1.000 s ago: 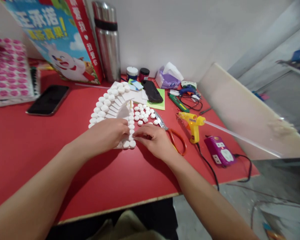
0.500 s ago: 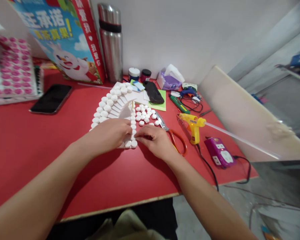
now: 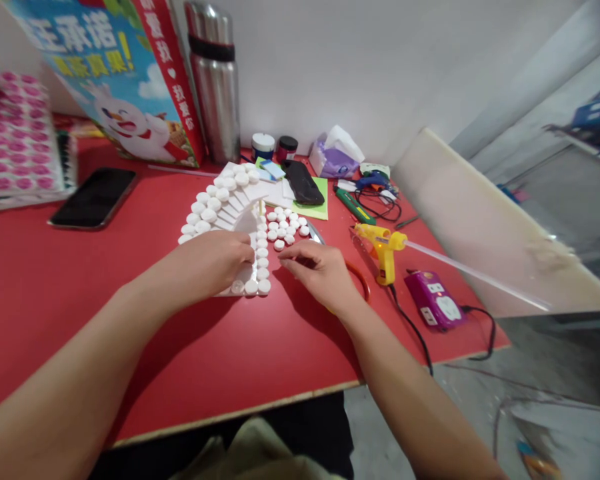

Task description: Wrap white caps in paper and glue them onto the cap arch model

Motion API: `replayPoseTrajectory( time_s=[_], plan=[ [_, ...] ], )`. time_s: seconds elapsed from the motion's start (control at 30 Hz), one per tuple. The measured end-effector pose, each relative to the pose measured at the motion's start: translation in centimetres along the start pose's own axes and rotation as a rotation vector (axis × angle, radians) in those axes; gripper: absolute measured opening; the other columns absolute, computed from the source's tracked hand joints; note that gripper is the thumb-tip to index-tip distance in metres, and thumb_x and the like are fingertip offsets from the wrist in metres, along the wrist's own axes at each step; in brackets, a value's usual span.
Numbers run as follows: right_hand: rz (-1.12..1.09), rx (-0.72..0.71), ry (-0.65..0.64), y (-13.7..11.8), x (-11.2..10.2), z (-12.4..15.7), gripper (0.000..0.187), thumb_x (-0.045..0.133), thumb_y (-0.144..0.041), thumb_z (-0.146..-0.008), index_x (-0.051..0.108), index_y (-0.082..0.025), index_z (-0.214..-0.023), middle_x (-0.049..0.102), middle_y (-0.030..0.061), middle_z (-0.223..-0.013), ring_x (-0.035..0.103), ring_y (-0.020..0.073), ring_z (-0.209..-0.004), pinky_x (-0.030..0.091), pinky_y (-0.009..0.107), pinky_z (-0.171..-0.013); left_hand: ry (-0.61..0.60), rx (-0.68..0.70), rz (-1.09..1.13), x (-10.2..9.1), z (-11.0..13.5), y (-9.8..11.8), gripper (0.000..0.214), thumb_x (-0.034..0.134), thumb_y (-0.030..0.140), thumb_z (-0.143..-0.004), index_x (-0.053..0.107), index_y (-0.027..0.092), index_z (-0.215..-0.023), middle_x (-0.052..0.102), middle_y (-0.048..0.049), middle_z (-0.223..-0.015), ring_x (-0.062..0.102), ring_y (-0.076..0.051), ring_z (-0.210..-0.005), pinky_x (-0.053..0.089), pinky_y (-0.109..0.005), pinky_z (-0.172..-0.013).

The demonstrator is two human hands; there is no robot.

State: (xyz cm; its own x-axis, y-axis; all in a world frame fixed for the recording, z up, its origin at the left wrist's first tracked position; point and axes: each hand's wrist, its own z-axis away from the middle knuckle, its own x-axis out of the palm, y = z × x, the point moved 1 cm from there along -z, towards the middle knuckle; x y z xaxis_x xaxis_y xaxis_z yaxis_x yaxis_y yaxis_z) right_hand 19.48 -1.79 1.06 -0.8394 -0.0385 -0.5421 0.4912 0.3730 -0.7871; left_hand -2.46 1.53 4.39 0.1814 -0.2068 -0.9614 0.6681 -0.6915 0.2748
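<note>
A white stepped model, edged with rows of round white tablet-like pieces, stands on the red table. My left hand lies over its near part with fingers curled down; whatever they grip is hidden. Just right of the model's straight row of pieces, my right hand hovers low, thumb and forefinger slightly apart and nothing visible between them. Beyond its fingertips lies a loose pile of white round pieces. Scissors with orange handles are partly covered by my right hand.
On the right are a yellow glue gun with a long glue stick and a purple power socket box. Behind stand a steel flask, small jars and a tissue pack. A phone lies left.
My right hand has moved away from the model's row of pieces, slightly right and up towards the loose pile. My left hand has shifted a little left on the model, uncovering more of its row.
</note>
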Motion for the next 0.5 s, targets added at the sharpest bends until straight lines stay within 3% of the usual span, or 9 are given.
replayPoseTrajectory(
  time_s=[0.37,0.5],
  plan=[
    [0.047,-0.008,-0.067,0.37,0.42,0.07,0.012,0.07,-0.014,-0.089,0.079,-0.022,-0.091,0.08,0.0028,-0.095,0.072,0.0165,-0.084,0.054,0.03,-0.08,-0.174,-0.023,-0.029,0.09,-0.48,0.84,0.03,0.046,0.015,-0.097,0.074,0.015,-0.085,0.067,-0.0092,-0.09,0.064,-0.021,-0.078,0.039,-0.033,-0.066],
    [0.054,-0.006,-0.082,0.38,0.46,0.04,0.012,0.071,-0.012,-0.088,0.079,-0.021,-0.091,0.08,0.0025,-0.094,0.071,0.0156,-0.083,0.053,0.028,-0.08,-0.117,0.024,0.026,0.33,-0.37,0.66,0.032,0.046,0.016,-0.097,0.073,0.014,-0.08,0.066,-0.0096,-0.086,0.062,-0.021,-0.075,0.038,-0.035,-0.065]
  ],
)
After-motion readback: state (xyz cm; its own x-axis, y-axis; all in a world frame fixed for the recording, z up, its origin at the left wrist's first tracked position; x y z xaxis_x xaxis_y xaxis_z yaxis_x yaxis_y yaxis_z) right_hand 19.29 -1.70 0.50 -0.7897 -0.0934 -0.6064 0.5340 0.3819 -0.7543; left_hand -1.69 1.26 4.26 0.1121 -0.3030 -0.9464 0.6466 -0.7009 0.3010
